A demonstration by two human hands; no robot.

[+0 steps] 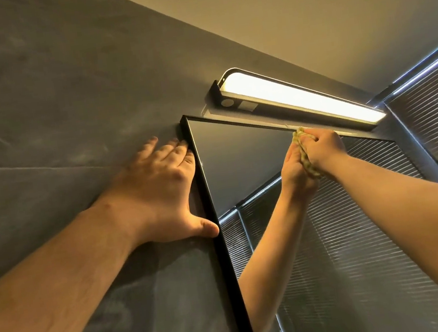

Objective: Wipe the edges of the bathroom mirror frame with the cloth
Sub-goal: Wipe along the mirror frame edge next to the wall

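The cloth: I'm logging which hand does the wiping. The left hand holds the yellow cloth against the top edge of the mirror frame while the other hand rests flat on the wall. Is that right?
Not quite. The head view shows the right hand gripping the yellow cloth at the top edge of the mirror frame. The left hand lies flat on the wall, beside the frame's left edge.

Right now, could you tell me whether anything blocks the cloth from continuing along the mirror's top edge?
Nothing visible lies on the frame, but the light bar hangs just above the cloth in the right hand.
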